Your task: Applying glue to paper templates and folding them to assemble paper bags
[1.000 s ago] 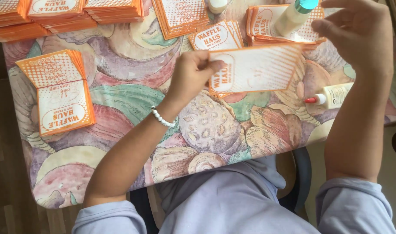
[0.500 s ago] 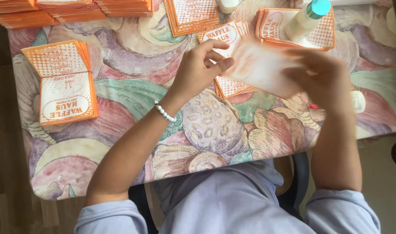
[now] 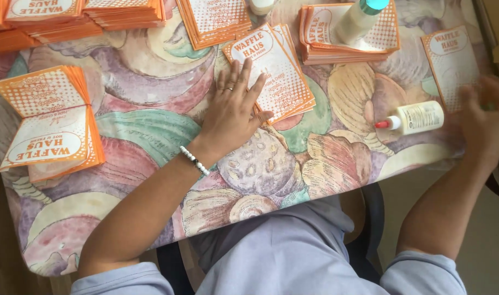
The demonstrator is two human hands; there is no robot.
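My left hand (image 3: 234, 112) lies flat, fingers spread, on the near-left edge of a small stack of orange-and-white paper bags (image 3: 279, 71) in the middle of the table. It wears a ring and a bead bracelet. My right hand (image 3: 487, 117) is blurred at the table's right edge, just right of a white glue bottle with a red tip (image 3: 416, 117) that lies on its side. A single paper bag (image 3: 454, 63) lies flat above that hand. Whether the right hand holds anything is unclear from the blur.
More bag stacks sit at the left (image 3: 47, 123), top left (image 3: 53, 16), top middle (image 3: 214, 19) and top right (image 3: 348, 41), the last with an upright bottle (image 3: 361, 19) on it. The table (image 3: 151, 131) has a colourful patterned cloth. A chair (image 3: 369, 218) is under me.
Both hands held one paper bag up a second ago. Now that bag is down, my left hand presses on the middle stack and my right hand has swung out to the right edge.
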